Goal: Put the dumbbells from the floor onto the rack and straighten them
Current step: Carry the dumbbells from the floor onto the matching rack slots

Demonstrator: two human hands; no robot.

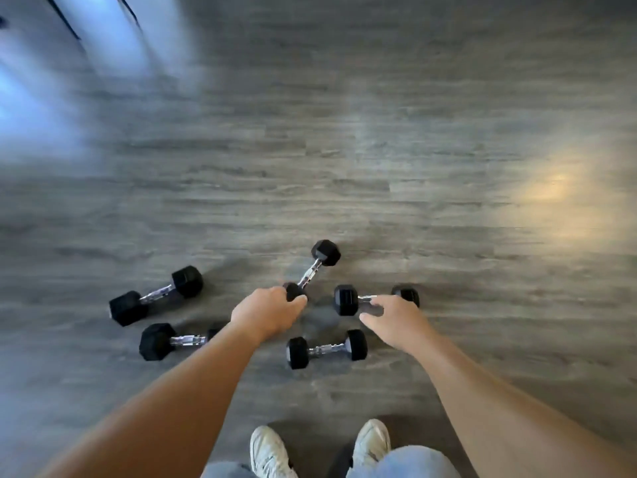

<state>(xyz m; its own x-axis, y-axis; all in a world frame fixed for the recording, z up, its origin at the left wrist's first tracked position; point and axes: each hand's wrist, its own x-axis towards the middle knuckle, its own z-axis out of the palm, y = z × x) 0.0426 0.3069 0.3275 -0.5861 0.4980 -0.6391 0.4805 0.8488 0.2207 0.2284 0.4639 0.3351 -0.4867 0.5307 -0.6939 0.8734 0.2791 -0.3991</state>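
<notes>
Five black hex-headed dumbbells with chrome handles lie on grey wood-grain floor (344,132). The left hand (267,310) curls around the angled dumbbell's (315,269) near head; the right hand (393,320), at 3 o'clock, spreads open-fingered above another dumbbell's (355,299) handle.

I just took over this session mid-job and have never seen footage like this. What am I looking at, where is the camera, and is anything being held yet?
There is no machine here: a person works with two bare hands, and the single wide-angle camera sits on their head, looking down past their arms to their white shoes.

Five black hex-ended dumbbells lie on the grey wood-look floor. The left hand is at the near end of the angled dumbbell; its fingers touch that end, but a closed grip is not clear. The right hand is spread open over the handle of the right dumbbell, not yet closed on it.

The other three are untouched: the far-left dumbbell, the near-left dumbbell and the near-middle dumbbell. No rack is in view.
</notes>
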